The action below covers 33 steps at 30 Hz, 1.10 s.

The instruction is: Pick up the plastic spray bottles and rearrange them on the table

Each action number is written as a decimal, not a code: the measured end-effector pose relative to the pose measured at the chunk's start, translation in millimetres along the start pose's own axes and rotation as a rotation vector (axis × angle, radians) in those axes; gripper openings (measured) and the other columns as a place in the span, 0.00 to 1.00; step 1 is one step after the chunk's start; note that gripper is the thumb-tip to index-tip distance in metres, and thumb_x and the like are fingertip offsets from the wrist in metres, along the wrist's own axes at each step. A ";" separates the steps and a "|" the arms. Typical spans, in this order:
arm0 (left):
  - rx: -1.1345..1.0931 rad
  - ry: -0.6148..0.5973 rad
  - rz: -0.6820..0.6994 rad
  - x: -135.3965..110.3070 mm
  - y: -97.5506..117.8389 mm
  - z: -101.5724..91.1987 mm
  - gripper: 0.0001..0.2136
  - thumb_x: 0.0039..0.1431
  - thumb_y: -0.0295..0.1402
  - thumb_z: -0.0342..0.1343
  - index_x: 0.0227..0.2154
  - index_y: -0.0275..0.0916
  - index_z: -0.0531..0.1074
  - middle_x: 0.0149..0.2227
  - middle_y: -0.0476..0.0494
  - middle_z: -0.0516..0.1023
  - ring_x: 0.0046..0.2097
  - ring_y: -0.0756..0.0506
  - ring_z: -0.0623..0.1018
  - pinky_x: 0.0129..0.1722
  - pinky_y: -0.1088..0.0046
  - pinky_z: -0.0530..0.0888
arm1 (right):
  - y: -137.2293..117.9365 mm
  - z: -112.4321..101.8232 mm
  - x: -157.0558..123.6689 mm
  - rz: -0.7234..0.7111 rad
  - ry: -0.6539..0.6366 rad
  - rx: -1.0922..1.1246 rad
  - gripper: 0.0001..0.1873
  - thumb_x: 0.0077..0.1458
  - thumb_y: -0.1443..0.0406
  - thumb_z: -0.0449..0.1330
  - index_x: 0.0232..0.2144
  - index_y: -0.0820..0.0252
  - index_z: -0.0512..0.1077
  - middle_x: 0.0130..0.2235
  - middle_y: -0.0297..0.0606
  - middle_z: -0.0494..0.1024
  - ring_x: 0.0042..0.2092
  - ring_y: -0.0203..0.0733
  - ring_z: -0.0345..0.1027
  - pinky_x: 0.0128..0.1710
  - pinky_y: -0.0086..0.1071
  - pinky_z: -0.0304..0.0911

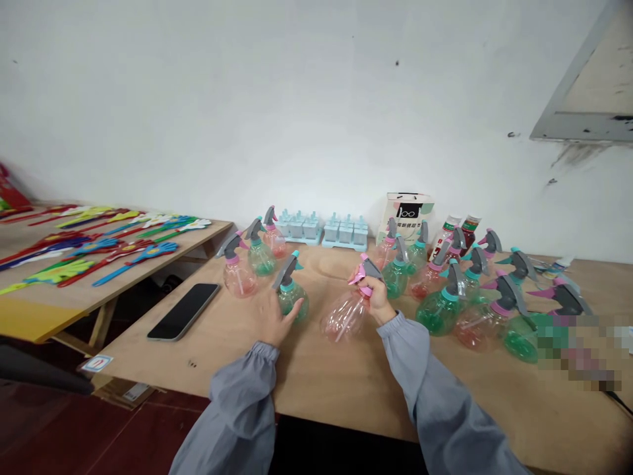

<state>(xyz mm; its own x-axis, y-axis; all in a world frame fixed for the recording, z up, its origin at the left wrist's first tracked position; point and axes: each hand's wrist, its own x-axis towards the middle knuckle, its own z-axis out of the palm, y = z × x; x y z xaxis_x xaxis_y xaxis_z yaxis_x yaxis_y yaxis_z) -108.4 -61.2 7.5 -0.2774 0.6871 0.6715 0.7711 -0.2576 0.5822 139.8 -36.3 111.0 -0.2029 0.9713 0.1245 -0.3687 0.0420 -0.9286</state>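
My right hand is wrapped round the neck and sprayer head of a clear pink spray bottle, which tilts with its base to the left. My left hand is at a green spray bottle with a grey and teal head. Its thumb is stretched out in front of that bottle and its fingers lie along the left side, apart from the thumb. Whether the left palm touches the bottle is hard to tell. Behind the left hand stand a pink spray bottle and a green one.
Several more spray bottles crowd the table's right side. Pale blue popsicle moulds, a printed box and two sauce-like bottles stand along the wall. A phone lies at left. Hand-shaped clappers cover another table.
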 end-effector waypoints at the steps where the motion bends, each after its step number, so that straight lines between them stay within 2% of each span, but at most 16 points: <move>1: -0.001 -0.005 0.006 0.3 -0.1 -0.3 0.32 0.57 0.52 0.57 0.58 0.37 0.64 0.51 0.32 0.75 0.55 0.32 0.75 0.56 0.49 0.71 | -0.2 1.4 -0.5 -0.007 0.015 0.002 0.09 0.27 0.62 0.56 0.20 0.56 0.67 0.26 0.36 0.75 0.26 0.36 0.58 0.21 0.27 0.54; 4: -0.015 -0.011 0.032 1.5 1.4 -1.7 0.31 0.58 0.51 0.57 0.59 0.36 0.63 0.52 0.31 0.75 0.56 0.33 0.75 0.56 0.50 0.71 | -2.7 4.5 -3.5 0.042 0.018 -0.025 0.09 0.27 0.62 0.58 0.20 0.56 0.68 0.24 0.35 0.73 0.26 0.36 0.59 0.22 0.28 0.56; 7: -0.053 -0.019 0.042 2.6 4.1 -3.3 0.31 0.59 0.50 0.57 0.60 0.37 0.63 0.54 0.31 0.74 0.58 0.33 0.74 0.58 0.51 0.70 | -6.3 6.4 -7.1 0.072 -0.034 -0.071 0.11 0.28 0.62 0.59 0.22 0.56 0.70 0.25 0.35 0.74 0.29 0.39 0.64 0.24 0.29 0.58; 12: -0.040 -0.012 0.027 2.1 3.7 -2.8 0.30 0.59 0.50 0.57 0.59 0.37 0.63 0.54 0.32 0.74 0.57 0.33 0.74 0.58 0.50 0.70 | -9.3 4.7 -11.4 -0.029 -0.056 -0.122 0.09 0.31 0.61 0.56 0.21 0.56 0.70 0.28 0.36 0.76 0.28 0.38 0.62 0.23 0.29 0.56; 14: -0.018 -0.002 0.023 1.2 2.5 -1.6 0.30 0.59 0.51 0.57 0.58 0.36 0.64 0.52 0.31 0.75 0.57 0.32 0.74 0.57 0.49 0.71 | -9.1 -0.1 -16.2 -0.078 0.003 -0.216 0.09 0.33 0.61 0.57 0.23 0.56 0.71 0.28 0.35 0.77 0.29 0.39 0.64 0.26 0.30 0.59; 17: 0.003 -0.003 0.011 -0.4 1.4 0.6 0.31 0.58 0.51 0.57 0.58 0.36 0.64 0.52 0.30 0.75 0.56 0.31 0.75 0.56 0.48 0.71 | -7.8 -14.7 -30.7 -0.205 0.185 -0.368 0.11 0.40 0.62 0.59 0.30 0.54 0.75 0.31 0.34 0.78 0.37 0.43 0.71 0.36 0.33 0.65; 21: 0.032 -0.032 0.035 -1.0 0.2 3.2 0.39 0.50 0.54 0.63 0.59 0.36 0.62 0.53 0.28 0.74 0.56 0.29 0.75 0.55 0.46 0.72 | -8.8 -45.2 -55.5 -0.420 0.404 -0.520 0.15 0.47 0.60 0.59 0.39 0.55 0.76 0.41 0.38 0.81 0.47 0.47 0.73 0.49 0.40 0.66; 26: -0.015 -0.054 0.071 0.3 -4.1 6.4 0.40 0.50 0.54 0.63 0.60 0.37 0.61 0.54 0.29 0.74 0.57 0.30 0.75 0.56 0.48 0.72 | -15.4 -73.3 -67.5 -0.529 0.551 -0.740 0.20 0.51 0.58 0.59 0.47 0.58 0.73 0.45 0.43 0.80 0.45 0.47 0.74 0.50 0.42 0.66; 30: -0.033 -0.049 0.088 0.3 -5.2 7.1 0.38 0.51 0.53 0.63 0.60 0.37 0.60 0.54 0.29 0.74 0.57 0.31 0.76 0.56 0.49 0.73 | -13.7 -75.7 -63.5 -0.566 0.609 -0.817 0.24 0.53 0.55 0.62 0.51 0.57 0.69 0.43 0.40 0.79 0.40 0.44 0.74 0.46 0.40 0.68; 33: -0.030 -0.047 0.086 0.2 -3.8 6.7 0.38 0.51 0.53 0.63 0.60 0.37 0.60 0.55 0.29 0.73 0.57 0.31 0.75 0.56 0.49 0.73 | -4.7 -75.8 -61.0 -0.664 0.694 -0.848 0.27 0.52 0.55 0.64 0.52 0.57 0.66 0.45 0.42 0.78 0.43 0.45 0.74 0.46 0.40 0.69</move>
<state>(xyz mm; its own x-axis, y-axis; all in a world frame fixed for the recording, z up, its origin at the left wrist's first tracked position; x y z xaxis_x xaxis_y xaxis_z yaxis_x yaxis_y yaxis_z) -107.5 -55.5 2.3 -0.1837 0.6923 0.6978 0.7731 -0.3367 0.5375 222.7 -77.9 81.3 0.4049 0.6137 0.6778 0.5258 0.4502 -0.7217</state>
